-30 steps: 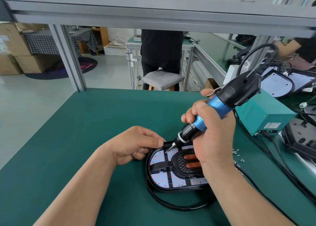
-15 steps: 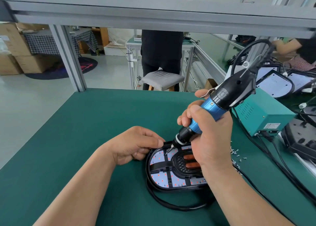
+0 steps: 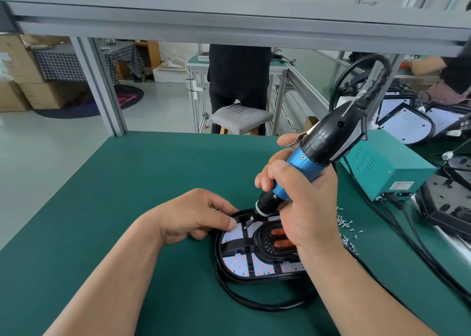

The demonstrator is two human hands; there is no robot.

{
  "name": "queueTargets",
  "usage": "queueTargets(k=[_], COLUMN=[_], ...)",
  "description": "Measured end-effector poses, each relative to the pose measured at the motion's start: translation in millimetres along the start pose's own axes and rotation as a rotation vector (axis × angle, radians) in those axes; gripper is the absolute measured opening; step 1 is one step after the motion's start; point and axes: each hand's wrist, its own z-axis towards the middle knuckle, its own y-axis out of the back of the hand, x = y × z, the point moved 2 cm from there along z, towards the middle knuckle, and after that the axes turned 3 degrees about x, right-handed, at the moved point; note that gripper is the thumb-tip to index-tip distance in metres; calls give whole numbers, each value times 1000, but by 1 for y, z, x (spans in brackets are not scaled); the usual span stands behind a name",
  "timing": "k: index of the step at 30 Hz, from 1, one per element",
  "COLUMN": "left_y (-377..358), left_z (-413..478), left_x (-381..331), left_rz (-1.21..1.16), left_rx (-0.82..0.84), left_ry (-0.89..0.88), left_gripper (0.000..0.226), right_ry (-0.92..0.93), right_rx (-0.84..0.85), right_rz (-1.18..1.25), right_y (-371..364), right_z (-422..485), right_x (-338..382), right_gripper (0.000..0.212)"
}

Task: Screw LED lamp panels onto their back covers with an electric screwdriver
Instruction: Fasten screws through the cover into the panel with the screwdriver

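On workshop's green mat [image 3: 127, 183], right grip [image 3: 305, 208] clasps screwdriver [image 3: 303, 162], left grip [image 3: 193, 216] pinches lamp panel [image 3: 237, 262].

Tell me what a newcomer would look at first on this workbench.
The blue-and-black electric screwdriver stands out, gripped by the right hand at centre right, its tip down on the white LED panel of the oval black lamp on the green mat. The left hand rests against the lamp's upper-left rim. To the right sit a teal metal power box and scattered small silver screws.
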Motion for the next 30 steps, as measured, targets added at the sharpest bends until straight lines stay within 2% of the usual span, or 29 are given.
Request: queueTargets(k=[17,24,30], left_y=[-4,-5,-5], left_z=[1,4,4], left_x=[1,3,1], left_rz=[31,49,63], left_rx=[-76,-90,-91], left_ry=[-33,-42,-41], left_gripper=[28,28,24], right_ry=[-61,-109,-76], right_rx=[51,90,200], right_rz=[-99,-100,-85], right_y=[-4,-4,-4], right_z=[0,2,-2], right_x=[-3,-6,-4], right_gripper=[15,16,23])
